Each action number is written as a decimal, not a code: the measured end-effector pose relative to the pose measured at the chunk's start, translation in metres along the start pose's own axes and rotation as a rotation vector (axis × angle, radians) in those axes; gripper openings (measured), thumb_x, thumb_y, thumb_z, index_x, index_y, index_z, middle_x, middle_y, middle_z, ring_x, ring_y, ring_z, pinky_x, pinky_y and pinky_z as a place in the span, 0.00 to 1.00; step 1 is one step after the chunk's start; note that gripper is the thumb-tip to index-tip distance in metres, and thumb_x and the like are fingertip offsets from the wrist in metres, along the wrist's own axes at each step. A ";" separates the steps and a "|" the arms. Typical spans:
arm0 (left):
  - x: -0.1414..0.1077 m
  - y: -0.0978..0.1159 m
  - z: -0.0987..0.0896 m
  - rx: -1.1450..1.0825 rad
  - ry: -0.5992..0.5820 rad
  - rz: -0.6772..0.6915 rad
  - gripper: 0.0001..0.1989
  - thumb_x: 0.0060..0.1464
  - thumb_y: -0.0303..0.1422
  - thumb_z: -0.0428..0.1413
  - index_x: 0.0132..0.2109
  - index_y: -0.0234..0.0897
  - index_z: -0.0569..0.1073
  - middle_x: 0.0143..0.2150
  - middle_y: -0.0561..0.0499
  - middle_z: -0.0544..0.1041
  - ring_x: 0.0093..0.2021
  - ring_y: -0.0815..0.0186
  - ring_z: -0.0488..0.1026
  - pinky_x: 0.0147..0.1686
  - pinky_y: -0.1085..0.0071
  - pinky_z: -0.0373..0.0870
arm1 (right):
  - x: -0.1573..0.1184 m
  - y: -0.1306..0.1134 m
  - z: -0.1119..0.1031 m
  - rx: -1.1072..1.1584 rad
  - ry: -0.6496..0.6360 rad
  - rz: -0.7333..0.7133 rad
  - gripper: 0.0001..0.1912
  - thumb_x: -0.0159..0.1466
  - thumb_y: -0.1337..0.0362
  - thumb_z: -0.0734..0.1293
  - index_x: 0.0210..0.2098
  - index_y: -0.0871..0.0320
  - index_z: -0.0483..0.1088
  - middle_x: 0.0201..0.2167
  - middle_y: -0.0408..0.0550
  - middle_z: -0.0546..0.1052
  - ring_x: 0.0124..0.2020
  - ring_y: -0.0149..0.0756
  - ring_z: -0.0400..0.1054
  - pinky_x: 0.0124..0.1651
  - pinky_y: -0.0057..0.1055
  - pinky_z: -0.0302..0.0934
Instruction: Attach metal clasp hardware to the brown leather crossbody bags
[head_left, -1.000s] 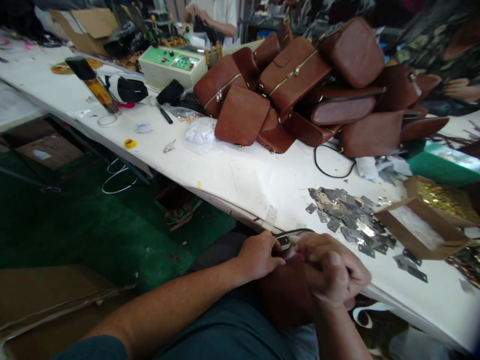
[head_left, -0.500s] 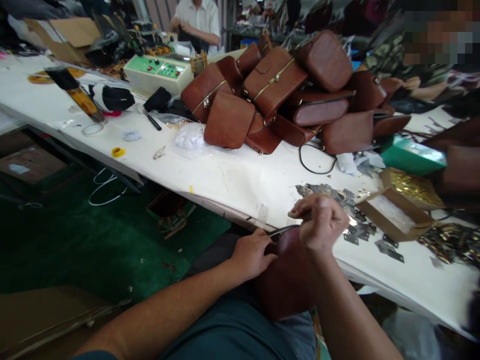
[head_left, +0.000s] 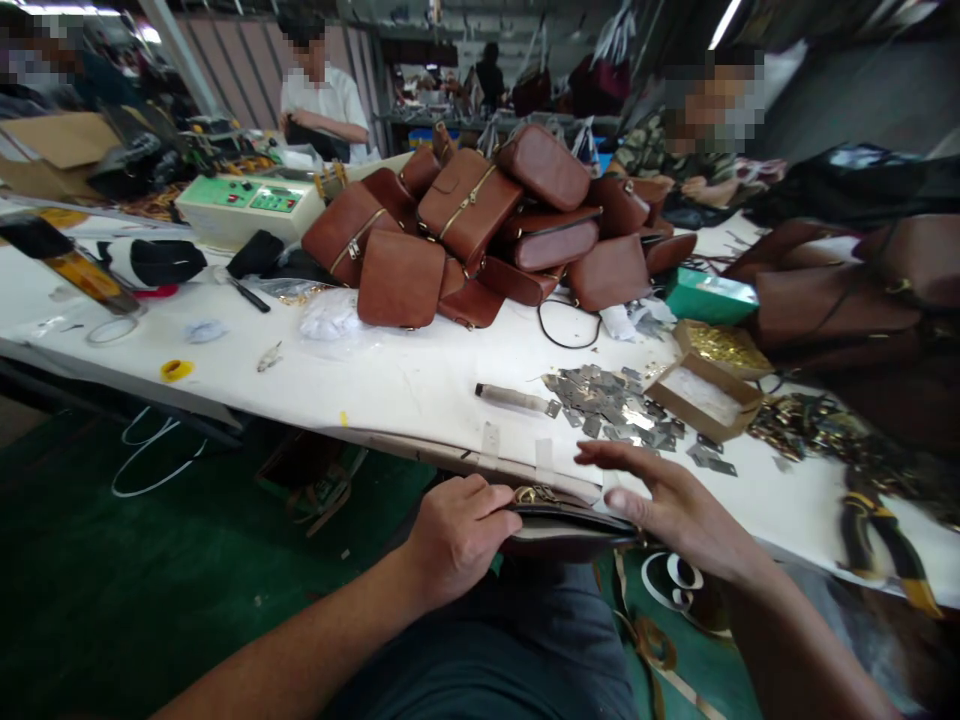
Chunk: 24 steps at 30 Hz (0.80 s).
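Note:
My left hand (head_left: 469,535) is closed on the left end of a brown leather bag (head_left: 570,545), held over my lap at the table's front edge. The bag's mouth faces up, showing a pale lining and a brass-coloured fitting near my left fingertips. At the bag's right end, my right hand (head_left: 667,500) is open, fingers stretched out and thumb apart; whether it touches the bag I cannot tell. On the table beyond lies a wrapped stick-like tool (head_left: 514,399) with a dark tip, beside scattered flat metal plates (head_left: 600,400).
Brown leather bags (head_left: 469,205) are heaped at the back of the white table (head_left: 405,390). Small boxes (head_left: 705,400) with fittings stand to the right, pliers (head_left: 881,540) at the right edge. A green-panelled machine (head_left: 251,205) is at back left. Two co-workers sit across the table.
My right hand has gone from a fist with something jutting out to open. The stick-like tool now shows on the table. The bag has turned mouth up, and my view has swung right.

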<state>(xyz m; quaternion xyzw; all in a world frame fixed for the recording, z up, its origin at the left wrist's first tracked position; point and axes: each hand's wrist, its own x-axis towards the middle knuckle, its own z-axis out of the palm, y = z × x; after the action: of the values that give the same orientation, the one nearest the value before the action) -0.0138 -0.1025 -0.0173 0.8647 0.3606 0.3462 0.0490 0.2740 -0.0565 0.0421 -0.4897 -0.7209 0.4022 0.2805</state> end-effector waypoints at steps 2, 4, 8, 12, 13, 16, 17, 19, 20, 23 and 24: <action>0.005 -0.004 -0.014 0.049 0.027 0.103 0.09 0.64 0.25 0.55 0.40 0.41 0.79 0.46 0.51 0.83 0.42 0.63 0.75 0.43 0.65 0.70 | -0.032 0.000 0.003 0.118 -0.120 0.053 0.33 0.56 0.40 0.77 0.54 0.53 0.80 0.53 0.55 0.82 0.54 0.56 0.75 0.59 0.49 0.67; 0.010 -0.006 -0.025 0.079 0.027 0.183 0.08 0.63 0.25 0.57 0.40 0.42 0.79 0.47 0.52 0.84 0.45 0.62 0.75 0.48 0.63 0.71 | -0.052 0.004 0.015 0.256 -0.140 0.074 0.36 0.55 0.35 0.74 0.51 0.55 0.81 0.51 0.57 0.82 0.53 0.58 0.75 0.59 0.51 0.67; 0.015 -0.003 -0.045 0.098 0.012 0.321 0.06 0.62 0.26 0.61 0.39 0.44 0.79 0.49 0.57 0.84 0.49 0.63 0.75 0.61 0.57 0.68 | -0.061 0.020 0.043 0.443 0.071 0.170 0.34 0.63 0.35 0.68 0.49 0.58 0.82 0.49 0.58 0.83 0.51 0.56 0.77 0.59 0.54 0.67; 0.018 0.009 -0.063 0.129 0.008 0.428 0.05 0.60 0.28 0.63 0.39 0.46 0.79 0.51 0.61 0.84 0.52 0.64 0.75 0.68 0.54 0.64 | -0.050 0.031 0.067 0.467 -0.018 0.244 0.33 0.61 0.42 0.74 0.58 0.55 0.77 0.59 0.56 0.79 0.61 0.55 0.71 0.67 0.55 0.60; 0.019 0.012 -0.066 0.132 0.014 0.451 0.05 0.60 0.28 0.63 0.38 0.46 0.79 0.51 0.62 0.84 0.53 0.64 0.75 0.68 0.54 0.64 | -0.048 0.033 0.072 0.533 -0.051 0.240 0.34 0.61 0.40 0.73 0.59 0.55 0.76 0.60 0.55 0.78 0.63 0.55 0.70 0.68 0.55 0.59; 0.023 0.018 -0.074 0.155 0.057 0.478 0.06 0.61 0.29 0.62 0.37 0.48 0.78 0.53 0.62 0.82 0.55 0.64 0.74 0.70 0.53 0.63 | -0.045 0.033 0.085 0.765 -0.137 0.235 0.40 0.59 0.37 0.73 0.61 0.57 0.74 0.60 0.55 0.78 0.60 0.54 0.73 0.67 0.54 0.60; 0.025 0.017 -0.075 0.170 0.080 0.462 0.06 0.62 0.29 0.61 0.37 0.48 0.78 0.55 0.60 0.82 0.56 0.64 0.73 0.69 0.52 0.64 | -0.045 0.032 0.087 0.819 -0.152 0.237 0.42 0.57 0.37 0.74 0.61 0.57 0.73 0.58 0.56 0.79 0.58 0.54 0.74 0.66 0.54 0.61; 0.029 0.013 -0.075 0.204 0.147 0.386 0.06 0.62 0.29 0.61 0.38 0.47 0.78 0.59 0.57 0.78 0.60 0.62 0.70 0.68 0.52 0.66 | -0.047 0.027 0.091 0.855 -0.113 0.242 0.43 0.54 0.38 0.77 0.61 0.58 0.74 0.56 0.56 0.80 0.57 0.54 0.75 0.64 0.52 0.64; 0.032 0.010 -0.075 0.220 0.195 0.329 0.06 0.62 0.28 0.60 0.38 0.45 0.78 0.61 0.55 0.76 0.62 0.61 0.68 0.68 0.52 0.67 | -0.048 0.024 0.092 0.845 -0.046 0.243 0.43 0.53 0.40 0.78 0.60 0.57 0.74 0.57 0.56 0.80 0.58 0.54 0.75 0.64 0.50 0.64; 0.040 -0.004 -0.072 0.264 0.299 0.096 0.07 0.64 0.28 0.58 0.37 0.41 0.78 0.65 0.50 0.71 0.65 0.57 0.63 0.65 0.53 0.68 | -0.051 0.012 0.098 0.774 0.240 0.235 0.38 0.54 0.45 0.80 0.59 0.55 0.74 0.58 0.56 0.79 0.60 0.54 0.73 0.62 0.47 0.67; 0.043 -0.009 -0.071 0.254 0.311 0.008 0.07 0.65 0.30 0.57 0.38 0.40 0.79 0.65 0.48 0.71 0.65 0.56 0.64 0.63 0.54 0.69 | -0.051 0.008 0.102 0.755 0.334 0.232 0.36 0.54 0.47 0.80 0.57 0.55 0.74 0.56 0.56 0.80 0.58 0.53 0.74 0.60 0.46 0.69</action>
<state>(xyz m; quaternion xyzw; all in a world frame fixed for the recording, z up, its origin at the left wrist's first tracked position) -0.0430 -0.0796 0.0575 0.8013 0.4013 0.4277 -0.1183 0.2149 -0.1340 -0.0185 -0.4891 -0.4080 0.5817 0.5059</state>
